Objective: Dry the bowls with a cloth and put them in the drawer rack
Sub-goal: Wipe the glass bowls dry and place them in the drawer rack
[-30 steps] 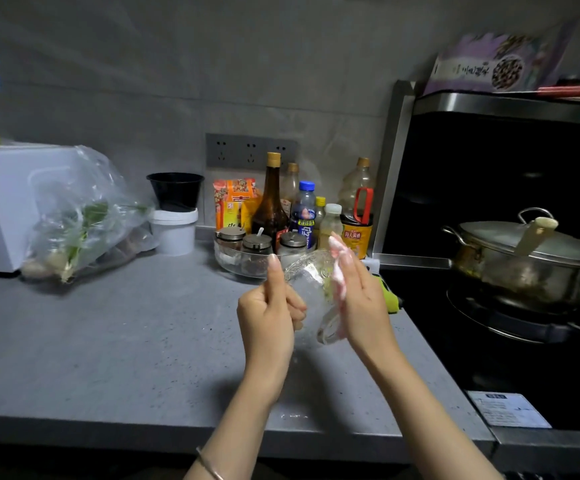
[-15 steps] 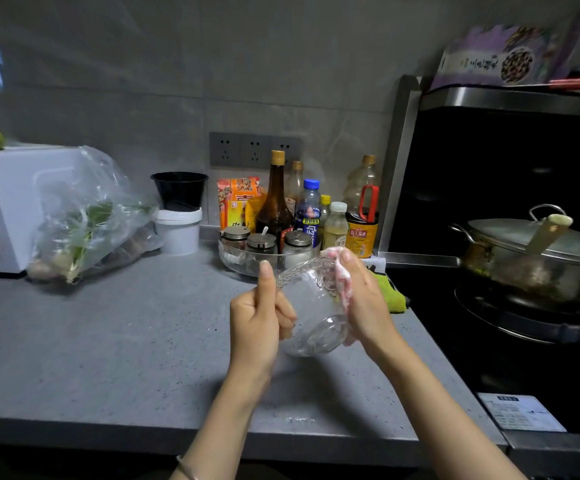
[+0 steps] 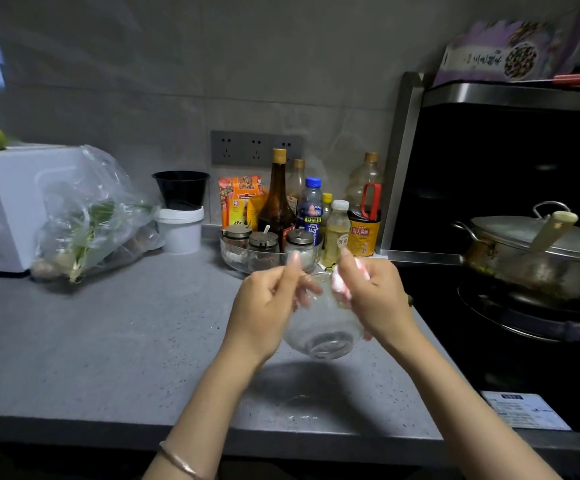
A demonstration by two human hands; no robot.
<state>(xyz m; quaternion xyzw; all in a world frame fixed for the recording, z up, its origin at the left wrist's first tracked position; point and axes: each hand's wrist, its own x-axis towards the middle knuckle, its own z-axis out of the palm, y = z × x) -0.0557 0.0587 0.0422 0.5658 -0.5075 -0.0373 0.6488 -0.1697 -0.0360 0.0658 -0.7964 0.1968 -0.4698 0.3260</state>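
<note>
I hold a clear glass bowl [image 3: 323, 327] in the air above the grey counter [image 3: 108, 341], tilted so its round base faces me. My left hand [image 3: 264, 306] grips its left rim, thumb up and fingers curled inside. My right hand [image 3: 371, 299] holds a pink and white cloth [image 3: 340, 285] bunched against the bowl's right rim. No drawer rack is in view.
Behind the bowl stand a glass tray of spice jars [image 3: 267, 247] and several sauce bottles [image 3: 278, 199]. A white appliance [image 3: 7, 206], a plastic bag of vegetables [image 3: 91, 216] and a white tub [image 3: 179, 226] are at left. A lidded pot [image 3: 538, 251] sits on the stove at right.
The bowl has turned so its base tips toward me and it sits a little lower. Both hands shifted round the rim, with the cloth moving along the right edge.
</note>
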